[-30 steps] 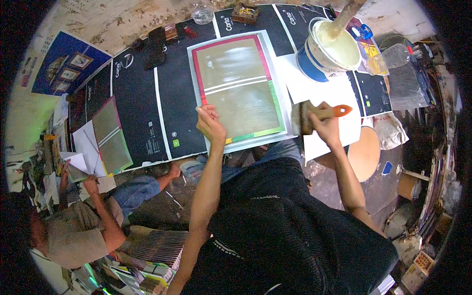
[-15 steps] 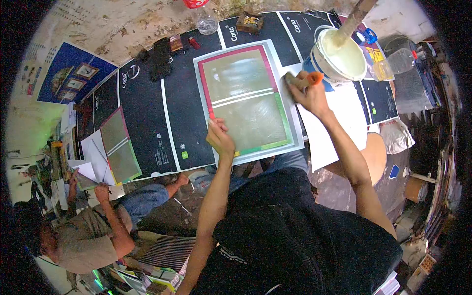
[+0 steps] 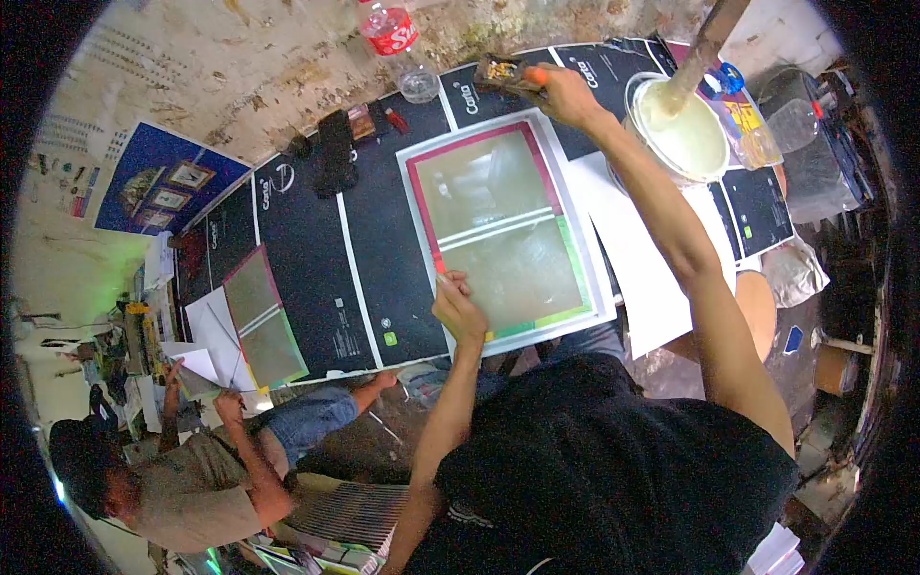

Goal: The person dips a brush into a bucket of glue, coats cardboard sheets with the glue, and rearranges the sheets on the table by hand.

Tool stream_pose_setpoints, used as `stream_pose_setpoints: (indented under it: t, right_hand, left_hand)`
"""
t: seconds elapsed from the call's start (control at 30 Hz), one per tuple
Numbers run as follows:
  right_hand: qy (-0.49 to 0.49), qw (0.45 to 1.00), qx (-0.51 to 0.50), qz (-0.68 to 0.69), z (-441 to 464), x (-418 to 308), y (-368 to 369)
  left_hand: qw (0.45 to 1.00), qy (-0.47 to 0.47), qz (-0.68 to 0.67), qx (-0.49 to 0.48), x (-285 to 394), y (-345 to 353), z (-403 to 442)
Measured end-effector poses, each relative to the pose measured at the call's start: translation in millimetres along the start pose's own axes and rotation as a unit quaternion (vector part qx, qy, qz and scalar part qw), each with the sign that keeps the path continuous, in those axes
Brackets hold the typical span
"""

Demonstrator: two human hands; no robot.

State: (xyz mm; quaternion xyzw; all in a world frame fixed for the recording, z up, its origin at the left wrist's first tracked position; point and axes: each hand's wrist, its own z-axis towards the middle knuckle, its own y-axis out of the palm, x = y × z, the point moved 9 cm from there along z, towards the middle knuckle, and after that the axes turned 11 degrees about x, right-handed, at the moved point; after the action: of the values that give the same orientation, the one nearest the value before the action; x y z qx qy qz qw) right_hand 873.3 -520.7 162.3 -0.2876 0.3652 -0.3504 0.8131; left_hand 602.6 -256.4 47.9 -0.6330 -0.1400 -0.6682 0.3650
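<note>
R hand [image 3: 567, 100] outstretched far fwd, prob gripping brush [image 3: 536, 76]

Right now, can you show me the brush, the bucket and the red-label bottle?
Brush [image 3: 535, 76]: head view, orange handle end.
Bucket [image 3: 715, 176]: head view, lower right rim.
Red-label bottle [image 3: 390, 35]: head view, its label.

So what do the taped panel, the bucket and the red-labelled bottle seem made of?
Taped panel: perhaps film or fine mesh; its smooth grey middle catches glare, but any weave is too small to tell. Bucket: probably plastic, with a smooth white rim. Red-labelled bottle: likely clear, glossy plastic; its lower part is see-through and glints.
</note>
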Motion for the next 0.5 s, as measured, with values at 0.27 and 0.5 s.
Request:
stream_pose_setpoints:
  t: [0.27, 0.5]
  right_hand:
    - [0.092, 0.978, -0.186, -0.038, -24, 20, 43]
    - [0.079, 0.983, 0.044, 0.16, -90, -59, -18]
  left_hand:
    - [0.999, -0.001, -0.037, -0.013, -1, 1, -1]
    - [1.0, 0.005, -0.024, 0.006, 3, 1, 1]
